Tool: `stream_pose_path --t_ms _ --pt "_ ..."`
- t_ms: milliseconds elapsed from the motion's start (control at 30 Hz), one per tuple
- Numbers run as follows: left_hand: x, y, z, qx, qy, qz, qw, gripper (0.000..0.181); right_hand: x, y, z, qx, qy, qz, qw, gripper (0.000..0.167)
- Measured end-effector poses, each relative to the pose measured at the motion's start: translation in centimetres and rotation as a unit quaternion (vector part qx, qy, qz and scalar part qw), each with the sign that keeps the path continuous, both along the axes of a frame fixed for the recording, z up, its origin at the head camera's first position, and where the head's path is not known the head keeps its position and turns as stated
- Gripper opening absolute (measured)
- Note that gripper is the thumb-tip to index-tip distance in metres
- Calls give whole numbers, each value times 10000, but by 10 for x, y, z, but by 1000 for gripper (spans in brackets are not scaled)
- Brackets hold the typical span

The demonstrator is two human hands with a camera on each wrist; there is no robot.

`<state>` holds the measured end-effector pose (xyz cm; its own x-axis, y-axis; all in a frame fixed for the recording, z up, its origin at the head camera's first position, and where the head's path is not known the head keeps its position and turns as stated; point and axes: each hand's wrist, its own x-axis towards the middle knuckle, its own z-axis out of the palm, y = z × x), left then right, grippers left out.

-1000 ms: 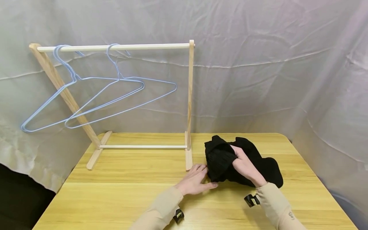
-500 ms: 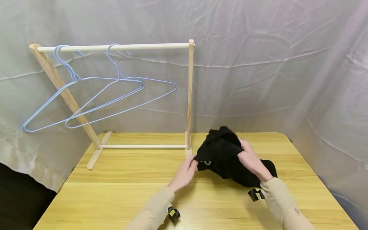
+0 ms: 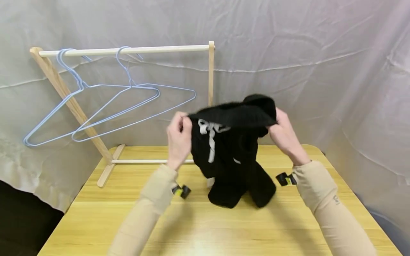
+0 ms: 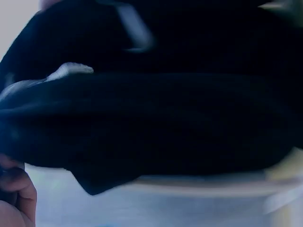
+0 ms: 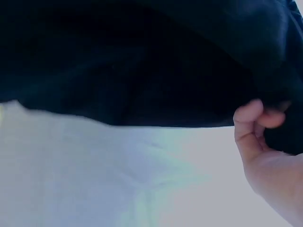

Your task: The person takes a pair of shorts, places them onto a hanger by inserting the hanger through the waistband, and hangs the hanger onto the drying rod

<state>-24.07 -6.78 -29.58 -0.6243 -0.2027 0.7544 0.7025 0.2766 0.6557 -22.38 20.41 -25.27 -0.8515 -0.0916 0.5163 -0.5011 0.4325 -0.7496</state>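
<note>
A black garment (image 3: 234,153) with a grey drawstring bow (image 3: 211,133) hangs stretched between both hands, its two lower ends just over or on the tabletop; which, I cannot tell. My left hand (image 3: 179,140) pinches the left end of its waistband, and my right hand (image 3: 286,137) grips the right end. In the left wrist view the dark cloth (image 4: 156,123) fills most of the picture, with curled fingers (image 4: 19,189) at the lower left. Curled fingers (image 5: 258,120) hold the cloth edge (image 5: 142,94) in the right wrist view.
On the left stands a wooden rack (image 3: 75,110) with several light blue wire hangers (image 3: 134,124) on its top bar. Its right post is partly behind the garment. The wooden table (image 3: 128,220) extends in front, and grey curtains (image 3: 288,71) surround it.
The garment has been lifted from the table and spread, showing the drawstring and two lower ends. Both hands have risen, the left also moving leftward after taking hold of the waistband.
</note>
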Motion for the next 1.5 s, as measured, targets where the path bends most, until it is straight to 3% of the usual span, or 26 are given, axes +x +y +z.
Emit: stream_pose_path --t_ms 133,200,267,333,433,533,633,733,800,867,933,1067,1133,1200,1267,1333,1400,1500 --pt "1 -19 75 -146 1184 -36 9928 22 1 -2 35 -289 559 -127 9979 28" --pt "5 -24 103 -431 1708 212 9841 22 3 -3 47 -427 839 -210 9953 35" --pt "9 -27 120 -802 2097 552 9729 23 3 -4 54 -462 961 -267 9939 42" --pt "9 -30 123 -1235 2264 887 9621 23 2 -2 54 -240 710 -290 9968 46" --pt "2 -40 105 -1960 2186 1152 9490 23 -3 8 42 506 62 -134 9986 52" --pt "-7 -52 77 -2597 1700 1034 9450 26 -9 20 25 1393 -634 302 9878 51" --pt "-11 -61 50 -3008 940 677 9466 27 -12 30 9 2136 -1196 797 9663 42" --pt "-9 -65 24 -3269 13 267 9447 28 -14 40 -12 2465 -1995 1238 9403 35" --pt "-6 -67 6 -3425 -629 -29 9374 28 -16 45 -28 2541 -2257 1459 9291 31" --pt "-3 -70 -12 -3554 -1226 -318 9261 28 -16 49 -47 2451 -2418 1547 9260 31" --pt "2 -74 -29 -3688 -1736 -634 9109 26 -16 53 -65 2216 -2290 1499 9359 30" --pt "9 -84 -56 -3910 -2157 -1254 8859 28 -9 61 -101 1443 -2063 1085 9617 30" --pt "11 -88 -68 -3942 -2120 -1426 8828 30 -6 61 -119 1081 -1791 992 9728 29" --pt "11 -91 -81 -3955 -2019 -1427 8846 29 -3 59 -135 863 -1418 933 9817 29" --pt "13 -91 -94 -3919 -1938 -1103 8926 29 -2 54 -149 827 -910 849 9888 27" --pt "17 -89 -107 -3823 -1964 -594 9010 29 0 48 -160 958 -347 745 9920 24" --pt "21 -85 -118 -3653 -2078 -45 9074 28 1 43 -168 1271 322 753 9885 23" --pt "24 -75 -128 -3295 -2076 672 9186 23 3 39 -173 1706 1051 946 9752 28"
